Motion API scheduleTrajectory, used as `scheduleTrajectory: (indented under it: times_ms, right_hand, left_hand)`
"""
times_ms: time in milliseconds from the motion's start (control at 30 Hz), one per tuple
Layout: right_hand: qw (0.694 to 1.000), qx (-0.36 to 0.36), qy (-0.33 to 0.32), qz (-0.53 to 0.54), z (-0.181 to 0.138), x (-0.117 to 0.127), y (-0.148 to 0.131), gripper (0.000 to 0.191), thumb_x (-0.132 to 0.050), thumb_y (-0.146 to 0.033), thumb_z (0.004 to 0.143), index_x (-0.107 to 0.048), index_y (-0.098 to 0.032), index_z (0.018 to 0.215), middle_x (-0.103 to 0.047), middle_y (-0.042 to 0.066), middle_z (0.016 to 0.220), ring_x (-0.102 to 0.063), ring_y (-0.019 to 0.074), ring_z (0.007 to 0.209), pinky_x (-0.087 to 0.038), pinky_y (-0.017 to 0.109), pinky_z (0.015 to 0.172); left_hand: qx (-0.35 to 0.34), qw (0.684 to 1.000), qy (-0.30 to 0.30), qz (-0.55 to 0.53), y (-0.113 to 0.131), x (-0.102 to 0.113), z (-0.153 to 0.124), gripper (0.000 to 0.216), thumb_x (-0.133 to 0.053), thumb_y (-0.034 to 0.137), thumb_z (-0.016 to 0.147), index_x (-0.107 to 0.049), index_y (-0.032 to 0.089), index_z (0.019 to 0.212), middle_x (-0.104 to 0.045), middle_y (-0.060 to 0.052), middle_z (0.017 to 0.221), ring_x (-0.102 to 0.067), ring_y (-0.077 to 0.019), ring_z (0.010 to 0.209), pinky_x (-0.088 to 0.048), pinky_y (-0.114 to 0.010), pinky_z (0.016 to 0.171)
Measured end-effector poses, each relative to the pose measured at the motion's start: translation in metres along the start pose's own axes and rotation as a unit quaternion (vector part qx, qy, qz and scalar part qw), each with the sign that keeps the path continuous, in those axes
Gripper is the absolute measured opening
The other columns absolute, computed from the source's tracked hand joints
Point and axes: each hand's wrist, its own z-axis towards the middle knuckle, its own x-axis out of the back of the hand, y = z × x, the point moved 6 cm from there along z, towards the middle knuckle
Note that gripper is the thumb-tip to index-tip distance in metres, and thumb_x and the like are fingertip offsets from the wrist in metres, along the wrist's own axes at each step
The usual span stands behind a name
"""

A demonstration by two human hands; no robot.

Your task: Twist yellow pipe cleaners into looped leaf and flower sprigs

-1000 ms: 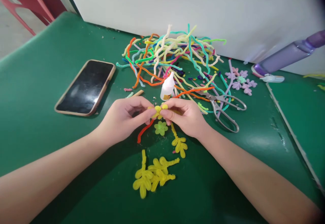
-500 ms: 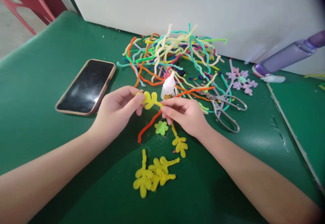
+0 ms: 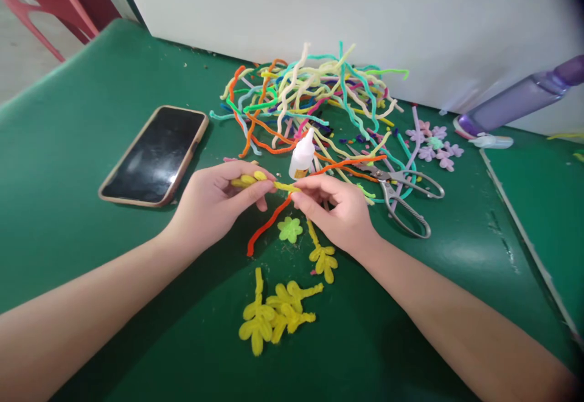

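Observation:
Between my two hands is a yellow pipe cleaner [image 3: 286,187] bent into leaf-like loops. My left hand [image 3: 219,192] pinches it by the looped part, which is partly hidden behind the fingers. The plain stem end sits between the thumb and finger of my right hand [image 3: 335,207]. Just beyond stands a white glue bottle [image 3: 302,157]. Below my hands lie an orange-red pipe cleaner [image 3: 269,227], a light green flower [image 3: 289,230] and a yellow leaf sprig [image 3: 323,262]. Nearer to me, several more yellow leaf sprigs [image 3: 258,323] lie in an overlapping group.
A tangled heap of coloured pipe cleaners [image 3: 310,89] lies against the white wall. Metal scissors [image 3: 392,186] rest to the right, near a lilac flower cluster [image 3: 433,143] and a purple bottle [image 3: 515,101]. A phone [image 3: 155,155] lies at left; a red chair [image 3: 50,0] stands beyond.
The left fingers have shifted slightly right along the yellow pipe cleaner. Its loops have turned and now lie edge-on over the left hand. The right hand keeps hold of the stem.

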Motion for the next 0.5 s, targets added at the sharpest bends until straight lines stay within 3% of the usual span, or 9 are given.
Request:
scheduleTrajectory:
  times_ms: [167,367,500]
  right_hand:
    - [1.000,0.021,-0.016,-0.014,0.000,-0.001,-0.001,0.017,-0.060,-0.033,0.087,-0.068,-0.019,0.092,-0.068,0.000,0.069,-0.057,0.0093,0.053,-0.048,0.022,0.053]
    - [0.992,0.103,0.009,-0.071,0.000,0.003,-0.014,0.011,-0.060,-0.025,0.088,-0.070,-0.019,0.089,-0.070,0.000,0.079,-0.056,0.0087,0.058,-0.047,0.023,0.057]
    - [0.985,0.140,0.019,-0.102,-0.001,0.003,-0.018,0.012,-0.059,-0.024,0.089,-0.070,-0.020,0.090,-0.072,0.001,0.085,-0.058,0.0104,0.062,-0.048,0.025,0.060]
  left_hand:
    - [-0.011,1.000,-0.020,-0.013,0.003,-0.002,-0.001,0.011,-0.065,0.027,0.082,-0.069,0.018,0.086,-0.071,-0.001,0.074,-0.064,-0.0106,0.055,-0.056,-0.021,0.060]
    - [-0.015,0.999,-0.031,0.013,0.002,-0.003,-0.001,0.015,-0.064,0.032,0.083,-0.070,0.018,0.086,-0.068,0.001,0.063,-0.064,-0.0121,0.056,-0.053,-0.023,0.059]
    - [-0.001,0.999,-0.050,0.014,-0.002,-0.004,-0.002,0.022,-0.062,0.037,0.085,-0.070,0.017,0.086,-0.070,-0.002,0.070,-0.058,-0.0098,0.052,-0.047,-0.021,0.051]
